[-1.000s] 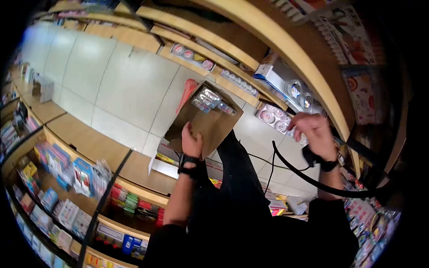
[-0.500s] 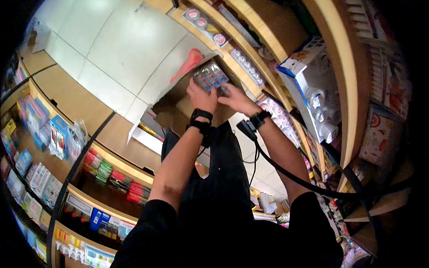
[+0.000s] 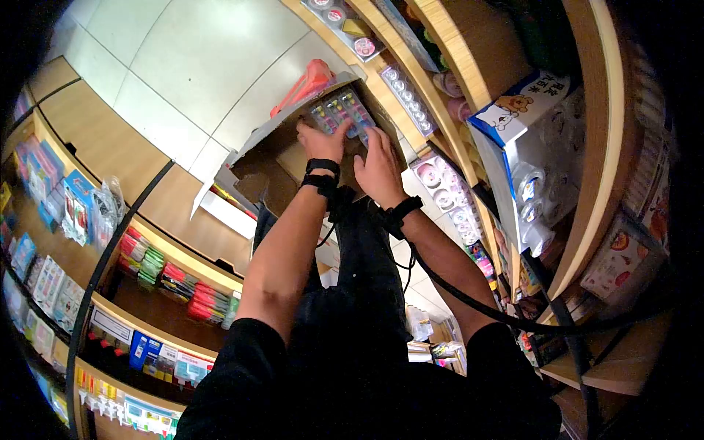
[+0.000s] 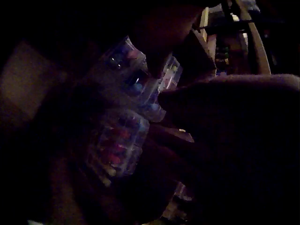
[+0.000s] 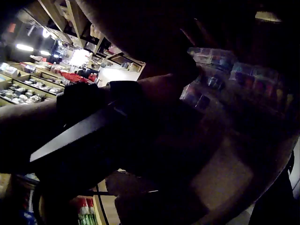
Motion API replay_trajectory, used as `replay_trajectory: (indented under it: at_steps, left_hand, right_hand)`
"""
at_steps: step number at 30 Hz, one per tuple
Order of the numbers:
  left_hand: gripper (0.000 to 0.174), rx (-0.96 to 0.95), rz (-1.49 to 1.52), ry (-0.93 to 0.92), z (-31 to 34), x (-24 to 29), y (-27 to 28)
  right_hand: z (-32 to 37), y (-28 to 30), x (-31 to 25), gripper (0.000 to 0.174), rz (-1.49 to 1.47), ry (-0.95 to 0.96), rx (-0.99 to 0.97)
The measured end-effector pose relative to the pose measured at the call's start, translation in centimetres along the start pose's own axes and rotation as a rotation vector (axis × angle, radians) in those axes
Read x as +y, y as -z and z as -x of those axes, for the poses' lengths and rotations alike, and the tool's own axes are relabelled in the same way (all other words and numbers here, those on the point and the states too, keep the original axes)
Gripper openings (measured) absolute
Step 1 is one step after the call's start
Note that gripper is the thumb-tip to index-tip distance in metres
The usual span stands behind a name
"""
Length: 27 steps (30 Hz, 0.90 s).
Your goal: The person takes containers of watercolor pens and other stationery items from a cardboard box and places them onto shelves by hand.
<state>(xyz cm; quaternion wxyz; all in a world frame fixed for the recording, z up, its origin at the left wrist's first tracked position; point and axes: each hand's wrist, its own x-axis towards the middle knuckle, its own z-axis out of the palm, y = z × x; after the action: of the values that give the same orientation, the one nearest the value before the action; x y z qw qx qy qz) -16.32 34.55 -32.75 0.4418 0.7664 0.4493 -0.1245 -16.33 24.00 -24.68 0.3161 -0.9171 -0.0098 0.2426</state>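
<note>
An open cardboard box (image 3: pixel 271 163) stands tilted in front of the legs. Inside, at its far end, several clear plastic cases (image 3: pixel 339 110) with small colourful pieces lie side by side. My left hand (image 3: pixel 323 143) reaches into the box, thumb and fingers spread at the near ends of the cases. From the right, my right hand (image 3: pixel 380 169) extends its fingers to the rightmost case. Both wrist views are dark; the left one shows clear cases (image 4: pixel 119 140) close by the fingers, and the right one shows cases (image 5: pixel 255 79) beyond a hand.
A red plastic thing (image 3: pixel 308 82) lies on the tiled floor (image 3: pixel 213 66) behind the box. Shelves with packaged goods (image 3: pixel 180 282) run along the left. At the right, a display box of clear containers (image 3: pixel 524 172) juts from a shelf. A black cable (image 3: pixel 484 304) crosses the right forearm.
My right hand has come from beside the right shelf into the box, to the cases. The left hand has moved from the box's near side up to them. The view has shifted closer.
</note>
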Motion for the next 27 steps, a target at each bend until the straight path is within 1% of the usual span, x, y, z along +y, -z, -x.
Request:
replay_trajectory:
  at_steps: [3, 5, 6, 8, 9, 11, 12, 14, 15, 17, 18, 19, 21, 24, 26, 27]
  left_hand:
    - [0.1, -0.039, 0.012, 0.023, -0.2, -0.4, 0.5]
    - [0.1, -0.062, 0.065, -0.086, -0.3, -0.7, 0.9]
    - [0.1, -0.061, 0.06, -0.086, -0.1, -0.9, 1.0]
    - [0.097, 0.034, -0.067, -0.116, 0.3, -0.9, 0.9]
    - [0.097, 0.035, -0.07, -0.116, 0.5, -0.8, 0.8]
    - [0.096, 0.111, -0.114, -0.04, 0.7, -0.7, 0.6]
    - [0.096, 0.111, -0.114, -0.04, 0.6, -0.7, 0.6]
    - [0.093, 0.139, -0.164, 0.101, 0.2, -0.5, 1.1]
    - [0.093, 0.136, -0.162, 0.105, -0.3, -1.3, 1.1]
    - [0.088, 0.137, 0.13, 0.084, -1.6, -4.3, 0.8]
    - [0.083, 0.146, 0.101, 0.064, -2.0, -5.4, 0.6]
    - [0.083, 0.146, 0.1, 0.063, -2.0, -5.2, 0.9]
    - [0.082, 0.112, 0.074, 0.147, -1.8, -4.8, 1.8]
    - [0.08, 0.109, 0.097, 0.159, -2.1, -6.6, 2.4]
    - [0.079, 0.098, 0.117, 0.149, -0.6, -4.8, 4.5]
    - [0.079, 0.09, 0.137, 0.144, 0.3, -4.1, 5.8]
  right_hand:
    - [-0.3, -0.1, 0.2, 0.055, -0.023, 0.012, 0.021]
    - [-0.6, -0.3, 0.6, 0.053, -0.048, -0.002, 0.024]
    - [-0.6, -0.4, 0.7, 0.053, -0.052, -0.004, 0.023]
    - [-0.8, -0.4, 0.8, 0.054, 0.032, 0.029, 0.054]
    - [-0.8, -0.5, 0.7, 0.054, 0.029, 0.028, 0.054]
    - [-0.9, -0.3, 0.3, 0.053, 0.008, -0.003, 0.038]
    - [-0.9, -0.3, 0.1, 0.053, 0.008, -0.003, 0.038]
    - [-0.8, -0.3, -0.1, 0.052, 0.02, -0.015, 0.025]
    - [-0.7, -0.3, -0.1, 0.052, 0.024, -0.017, 0.023]
    - [-0.7, -0.3, -0.1, 0.052, 0.026, 0.021, 0.053]
    - [-0.7, -0.2, -0.1, 0.052, 0.026, 0.02, 0.051]
    - [-0.8, -0.2, 0.0, 0.052, 0.016, 0.027, 0.058]
    - [-0.8, -0.1, 0.0, 0.051, 0.005, 0.032, 0.067]
    - [-0.7, 0.1, 0.0, 0.05, 0.015, 0.043, 0.082]
    - [-0.6, 0.4, -0.3, 0.042, -0.029, 0.032, 0.076]
    - [-0.4, 0.5, -0.3, 0.042, -0.033, 0.03, 0.08]
